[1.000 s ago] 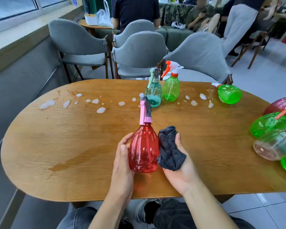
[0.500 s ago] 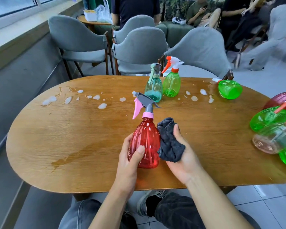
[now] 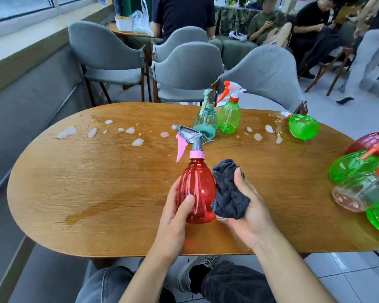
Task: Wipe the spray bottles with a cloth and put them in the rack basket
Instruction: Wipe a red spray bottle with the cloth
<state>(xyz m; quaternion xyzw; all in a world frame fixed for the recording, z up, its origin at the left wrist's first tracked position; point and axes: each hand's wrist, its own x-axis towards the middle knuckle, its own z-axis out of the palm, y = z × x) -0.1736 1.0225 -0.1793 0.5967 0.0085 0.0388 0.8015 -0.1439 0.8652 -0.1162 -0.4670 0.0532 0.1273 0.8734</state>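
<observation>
At the table's point(image 3: 79, 193) near edge, the left hand point(image 3: 173, 217) grips the upright red bottle point(image 3: 196, 193) while the right hand point(image 3: 247, 206) presses a bunched dark cloth point(image 3: 228, 193) against it. Wiping looks underway; farther back, 2 standing bottles point(image 3: 217, 119) and 1 lying green bottle point(image 3: 303, 126) probably remain, among foam blobs point(image 3: 138, 142).

- Bright daylight comes in from the window point(image 3: 20, 9) at 10 o'clock.
- The wet table point(image 3: 96, 182) shines.
- Edges bend outward.
- The bottles point(image 3: 359, 182) at 3 o'clock look blurry.
</observation>
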